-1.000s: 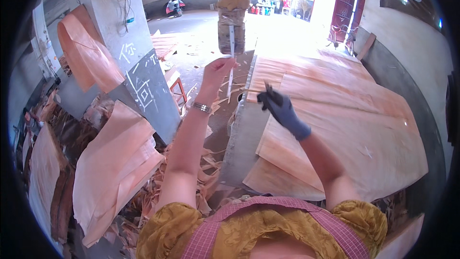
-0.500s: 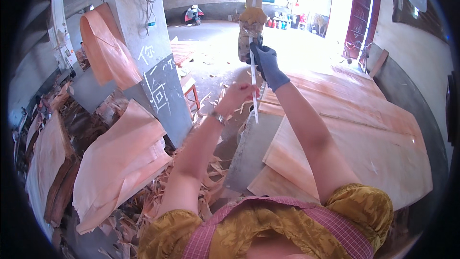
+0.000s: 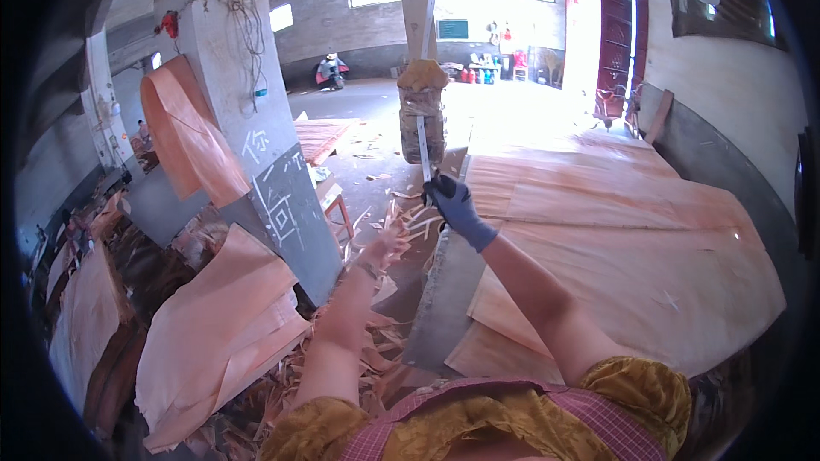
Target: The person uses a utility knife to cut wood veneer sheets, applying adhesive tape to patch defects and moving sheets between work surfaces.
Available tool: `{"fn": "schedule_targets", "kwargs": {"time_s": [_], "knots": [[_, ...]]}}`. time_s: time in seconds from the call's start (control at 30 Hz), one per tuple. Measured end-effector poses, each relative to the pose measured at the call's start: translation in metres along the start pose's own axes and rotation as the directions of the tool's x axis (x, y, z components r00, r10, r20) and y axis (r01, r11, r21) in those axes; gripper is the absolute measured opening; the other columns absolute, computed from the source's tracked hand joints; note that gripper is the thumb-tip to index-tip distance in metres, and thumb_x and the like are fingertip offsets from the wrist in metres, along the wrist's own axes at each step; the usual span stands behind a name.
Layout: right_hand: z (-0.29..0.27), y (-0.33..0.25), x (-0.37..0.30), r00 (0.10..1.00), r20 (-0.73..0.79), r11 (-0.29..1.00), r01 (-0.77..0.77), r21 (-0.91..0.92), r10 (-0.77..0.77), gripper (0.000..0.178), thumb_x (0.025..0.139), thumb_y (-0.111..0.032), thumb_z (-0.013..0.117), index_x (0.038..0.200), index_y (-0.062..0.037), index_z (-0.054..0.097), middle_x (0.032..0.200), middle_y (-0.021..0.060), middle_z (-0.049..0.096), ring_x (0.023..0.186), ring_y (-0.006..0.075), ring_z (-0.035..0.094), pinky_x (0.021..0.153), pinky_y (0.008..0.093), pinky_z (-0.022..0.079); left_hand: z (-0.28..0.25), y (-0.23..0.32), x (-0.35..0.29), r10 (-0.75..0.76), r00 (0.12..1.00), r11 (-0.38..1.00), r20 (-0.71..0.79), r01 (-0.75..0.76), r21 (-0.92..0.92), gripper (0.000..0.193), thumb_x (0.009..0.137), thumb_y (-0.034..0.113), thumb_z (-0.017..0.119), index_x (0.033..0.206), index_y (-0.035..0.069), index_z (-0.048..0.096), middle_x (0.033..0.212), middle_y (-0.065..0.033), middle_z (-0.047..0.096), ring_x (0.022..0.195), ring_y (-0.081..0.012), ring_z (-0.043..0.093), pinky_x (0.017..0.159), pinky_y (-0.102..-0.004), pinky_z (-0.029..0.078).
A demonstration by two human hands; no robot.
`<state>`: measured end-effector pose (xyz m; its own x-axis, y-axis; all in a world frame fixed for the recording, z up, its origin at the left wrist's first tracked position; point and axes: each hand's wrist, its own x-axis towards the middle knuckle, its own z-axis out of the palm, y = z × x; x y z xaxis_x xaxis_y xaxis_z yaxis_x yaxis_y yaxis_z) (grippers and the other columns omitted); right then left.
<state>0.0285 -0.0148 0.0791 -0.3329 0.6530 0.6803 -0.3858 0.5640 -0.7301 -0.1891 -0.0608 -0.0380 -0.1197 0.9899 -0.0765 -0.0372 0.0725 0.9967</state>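
My right hand [image 3: 459, 209], in a blue-grey glove with dark fingers, is closed round the lower end of a thin flat white strip [image 3: 422, 141]. Above it the strip runs up across a yellowish block wrapped in clear film [image 3: 421, 102] and on along a post [image 3: 413, 0]. Bare and wearing a wristwatch, my left hand [image 3: 389, 246] is lower and to the left, apart from the strip. Its fingers look spread, though slightly blurred, and I see nothing held in them.
Large thin wood sheets [image 3: 615, 265] lie stacked at the right. Left stands a painted pillar [image 3: 295, 213] with another sheet [image 3: 213, 316] leaning near it. Wood scraps [image 3: 376, 350] litter the floor. A red stool [image 3: 339, 213] is beside the pillar; doors [image 3: 615, 43] stand far right.
My left hand has let go of the white strip and moved down and left. My right hand has come lower along with the strip. The view has tilted up.
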Motion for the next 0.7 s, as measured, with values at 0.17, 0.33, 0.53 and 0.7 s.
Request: {"fn": "schedule_targets", "kwargs": {"time_s": [0.17, 0.33, 0.53, 0.7], "knots": [[-0.006, -0.002, -0.072, 0.992, -0.038, 0.99, -0.126, -0.064, 0.124, 0.01, 0.094, -0.009, 0.063, 0.095, 0.0003, 0.063, 0.078, -0.0003, 0.063, 0.07, 0.005, 0.052, 0.063, 0.0255, 0.046, 0.022, 0.08, 0.0, 0.371, 0.863, 0.401, -0.342, 0.183, 0.898, 0.073, 0.096, 0.062, 0.045, 0.139, 0.004, 0.05, 0.141, -0.018, 0.052, 0.127, -0.0307, 0.052, 0.102, -0.0421, 0.043], [-0.006, -0.032, -0.101, 0.992, -0.112, 0.963, -0.084, -0.257, 0.056, 0.01, 0.091, -0.008, 0.065, 0.097, 0.0, 0.063, 0.08, 0.0038, 0.064, 0.071, 0.0105, 0.06, 0.063, 0.0288, 0.049, 0.104, 0.135, -0.084, 0.309, 0.825, 0.951, 0.473, -0.272, -0.147, 0.056, 0.107, 0.042, 0.03, 0.136, -0.001, 0.052, 0.122, -0.0154, 0.066, 0.115, -0.0207, 0.061, 0.096, -0.0318, 0.046], [0.003, -0.101, -0.114, 0.859, -0.027, 0.564, 0.311, -0.765, -0.511, 0.007, 0.092, -0.004, 0.06, 0.098, -0.0015, 0.062, 0.083, 0.0042, 0.065, 0.071, 0.0129, 0.062, 0.064, 0.0301, 0.05, 0.152, 0.118, -0.05, 0.538, 0.778, 0.679, 0.325, -0.171, -0.714, 0.054, 0.103, 0.047, 0.039, 0.121, -0.003, 0.054, 0.122, -0.0196, 0.063, 0.108, -0.0272, 0.065, 0.092, -0.0373, 0.053], [-0.072, -0.138, -0.208, 0.889, -0.404, 0.961, -0.119, 0.25, 0.215, 0.013, 0.093, -0.001, 0.063, 0.104, -0.0001, 0.057, 0.076, 0.0047, 0.061, 0.061, 0.013, 0.061, 0.053, 0.0265, 0.048, 0.248, 0.121, -0.132, 0.159, 0.95, 0.875, 0.267, -0.01, -0.483, 0.06, 0.094, 0.057, 0.054, 0.115, 0.0, 0.059, 0.112, -0.0126, 0.066, 0.1, -0.0231, 0.066, 0.088, -0.0355, 0.054]]}}
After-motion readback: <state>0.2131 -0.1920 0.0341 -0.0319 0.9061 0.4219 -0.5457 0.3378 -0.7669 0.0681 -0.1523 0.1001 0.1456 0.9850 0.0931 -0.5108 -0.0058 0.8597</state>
